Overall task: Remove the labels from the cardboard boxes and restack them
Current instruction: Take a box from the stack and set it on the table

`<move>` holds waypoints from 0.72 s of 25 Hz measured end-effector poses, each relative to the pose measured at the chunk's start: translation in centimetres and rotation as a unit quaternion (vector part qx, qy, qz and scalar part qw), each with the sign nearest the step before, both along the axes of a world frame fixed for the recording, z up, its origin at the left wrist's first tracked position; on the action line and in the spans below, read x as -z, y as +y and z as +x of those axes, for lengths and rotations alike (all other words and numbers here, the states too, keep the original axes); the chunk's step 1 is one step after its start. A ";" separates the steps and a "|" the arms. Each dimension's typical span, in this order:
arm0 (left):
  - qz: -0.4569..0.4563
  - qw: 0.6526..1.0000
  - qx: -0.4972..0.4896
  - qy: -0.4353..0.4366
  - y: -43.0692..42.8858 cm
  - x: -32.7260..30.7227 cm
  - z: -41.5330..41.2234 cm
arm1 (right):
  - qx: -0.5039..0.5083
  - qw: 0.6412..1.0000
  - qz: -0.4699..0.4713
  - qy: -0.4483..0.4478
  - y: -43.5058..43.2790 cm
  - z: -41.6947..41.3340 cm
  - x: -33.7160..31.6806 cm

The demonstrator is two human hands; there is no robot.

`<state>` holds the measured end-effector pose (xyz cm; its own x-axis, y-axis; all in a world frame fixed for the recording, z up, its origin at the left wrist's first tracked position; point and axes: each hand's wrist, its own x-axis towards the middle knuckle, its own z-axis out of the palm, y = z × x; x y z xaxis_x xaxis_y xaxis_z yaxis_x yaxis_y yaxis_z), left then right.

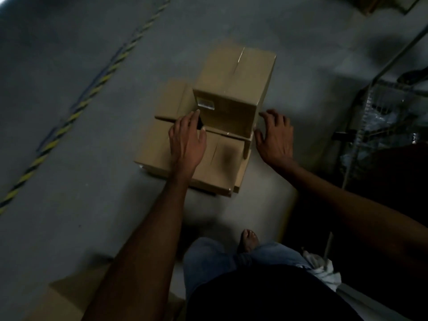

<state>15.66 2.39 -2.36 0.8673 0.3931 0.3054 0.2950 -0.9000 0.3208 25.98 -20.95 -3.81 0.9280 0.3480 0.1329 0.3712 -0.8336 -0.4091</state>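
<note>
The person wears a plain black top [266,302], dark and featureless in this dim light, above faded blue denim jeans [208,262] worn paler over the knees. No sleeve covers either forearm, and both are bare out to the left hand [187,140] and the right hand [275,137]. The one bare foot [249,240] in sight has its toes uncovered. A crumpled white cloth [324,271] sits at the right hip; whether it is tucked into the jeans is unclear.

Matt cardboard on a smooth floor

The boxes [234,79] are plain brown cardboard with a glossy label [205,103]; the floor [69,158] is smooth grey concrete; the trousers [208,258] are blue denim.
</note>
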 end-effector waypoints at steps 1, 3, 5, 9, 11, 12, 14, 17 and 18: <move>0.006 1.000 0.013 -0.002 1.2 -0.4 2.2 | 0.007 1.000 0.003 0.000 0.7 1.9 -0.4; 0.003 0.999 0.038 0.010 3.6 -0.6 6.6 | 0.026 1.000 0.004 0.000 2.0 5.3 -0.6; -0.020 0.998 0.055 0.035 6.0 -0.5 11.6 | 0.043 0.999 -0.007 0.012 3.7 8.7 -0.2; -0.070 0.987 0.114 0.089 9.9 0.8 21.5 | 0.092 0.992 -0.026 0.078 6.8 15.1 1.1; -0.129 0.973 0.133 0.138 11.9 1.9 25.5 | 0.122 0.986 -0.023 0.115 8.5 18.0 2.0; -0.164 0.964 0.137 0.160 12.8 2.5 27.1 | 0.139 0.980 -0.014 0.144 9.2 19.3 2.6; -0.234 0.940 0.146 0.201 14.0 3.8 29.6 | 0.156 0.966 0.004 0.205 9.8 21.2 3.9; -0.312 0.901 0.173 0.247 15.2 5.5 31.8 | 0.127 0.960 0.053 0.244 10.3 22.1 5.3; -0.330 0.892 0.182 0.250 15.4 5.9 31.9 | 0.127 0.959 0.083 0.241 10.4 22.0 5.6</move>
<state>47.56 17.75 -8.30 0.9372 0.0080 -0.3487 0.2756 -0.6297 0.7263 47.97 -10.56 -9.42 0.9476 0.1137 -0.2985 -0.1006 -0.7806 -0.6169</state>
